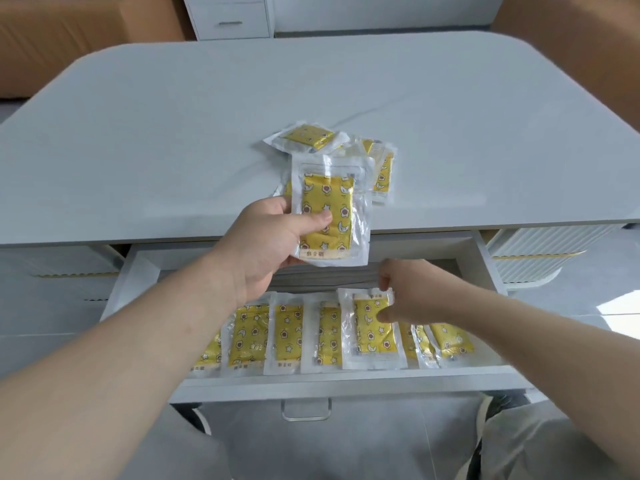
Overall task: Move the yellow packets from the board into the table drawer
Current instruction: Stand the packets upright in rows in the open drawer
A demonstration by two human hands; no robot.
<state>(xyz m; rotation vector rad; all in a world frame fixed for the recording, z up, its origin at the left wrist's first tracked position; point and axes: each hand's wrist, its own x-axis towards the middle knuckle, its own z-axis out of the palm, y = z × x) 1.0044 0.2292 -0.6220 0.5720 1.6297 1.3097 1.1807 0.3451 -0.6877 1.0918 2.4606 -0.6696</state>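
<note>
The raised packet covers most of the pile on the tabletop, so its count cannot be told, and hides the fingers of the left hand behind it. The left forearm covers much of the leftmost packet in the drawer; the right hand hides a corner of the pinched packet. Label print is too small to read.

1. Each packet is yellow, printed with white stars, crescent moons and brown-centred flowers, and sealed in a clear wrapper.
2. The table top is plain pale grey.
3. The drawer is white, its handle clear.
4. The cabinet behind is white.
5. The trousers are greyish.
</note>
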